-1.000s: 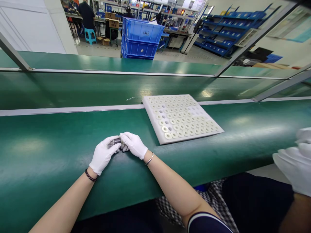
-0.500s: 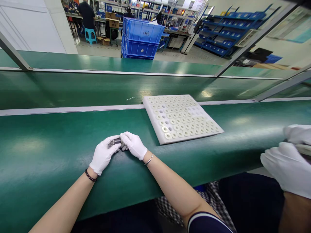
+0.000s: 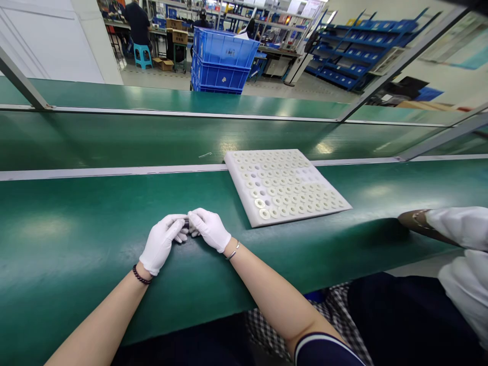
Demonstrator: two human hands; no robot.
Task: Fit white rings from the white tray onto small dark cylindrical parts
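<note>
Left hand: the white-gloved left hand now covers the small dark metal cylinder, closed on it, near the front edge of the green conveyor table.
Right hand: the white-gloved right hand pinches its other end.
Tray: the white foam tray with holes is unchanged.
Co-worker: a gloved hand moved lower, right edge.

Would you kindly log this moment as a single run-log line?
left hand: on small dark part | right hand: on same part | white tray: beyond right hand, ring-filled | surface: green belt
</note>
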